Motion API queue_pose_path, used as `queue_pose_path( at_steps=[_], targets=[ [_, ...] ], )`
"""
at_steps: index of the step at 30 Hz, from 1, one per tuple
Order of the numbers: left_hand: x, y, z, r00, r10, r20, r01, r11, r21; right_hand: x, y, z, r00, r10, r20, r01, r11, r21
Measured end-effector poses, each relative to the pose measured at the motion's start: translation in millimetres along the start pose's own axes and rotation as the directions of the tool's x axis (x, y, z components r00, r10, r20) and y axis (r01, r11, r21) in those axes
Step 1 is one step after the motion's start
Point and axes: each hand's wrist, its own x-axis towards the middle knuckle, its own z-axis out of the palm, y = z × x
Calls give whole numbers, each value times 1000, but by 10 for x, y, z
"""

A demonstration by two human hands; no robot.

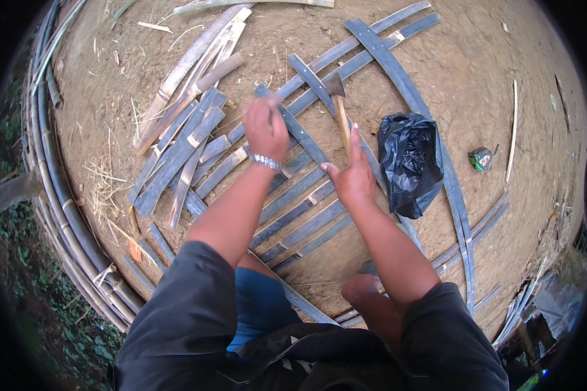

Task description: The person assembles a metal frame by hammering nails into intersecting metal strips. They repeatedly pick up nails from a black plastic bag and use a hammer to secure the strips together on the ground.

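My right hand point(355, 181) is around the lower part of the wooden handle of a small hatchet point(342, 120), index finger stretched along it and thumb out to the left. The hatchet's dark, wide head points away from me, above the slats. My left hand point(265, 130) is closed, its fingers curled and their tips blurred, over the far end of a dark crosswise bamboo slat point(303, 135). What its fingers hold, if anything, cannot be made out. Beneath both hands lies a lattice of split bamboo slats point(297, 212), several side by side with others laid across.
An opened black plastic bag point(411, 166) with small dark bits inside lies right of my right hand. Further right sits a tape measure point(481, 158). Loose bamboo pieces point(176, 153) are piled at the left. Long bamboo poles point(75, 215) edge the dirt ground, with greenery beyond.
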Motion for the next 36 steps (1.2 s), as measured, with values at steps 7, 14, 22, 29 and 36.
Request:
queue_pose_path(
  at_steps=[7,14,22,29,36],
  targets=[
    [581,-18,454,988,-59,143,-14,888,459,35,95,99,999,-30,-18,31,995,93],
    [613,54,408,960,-167,224,58,905,421,-204,141,70,950,-268,-162,289,949,123],
    [623,80,383,957,-178,230,74,914,400,-820,208,87,937,-344,-55,348,933,88],
    [588,37,414,961,-169,218,71,915,397,-877,169,222,952,-306,-14,306,951,42],
    [606,78,365,932,-223,285,81,897,436,-901,188,288,881,-406,-244,436,896,81]
  ],
)
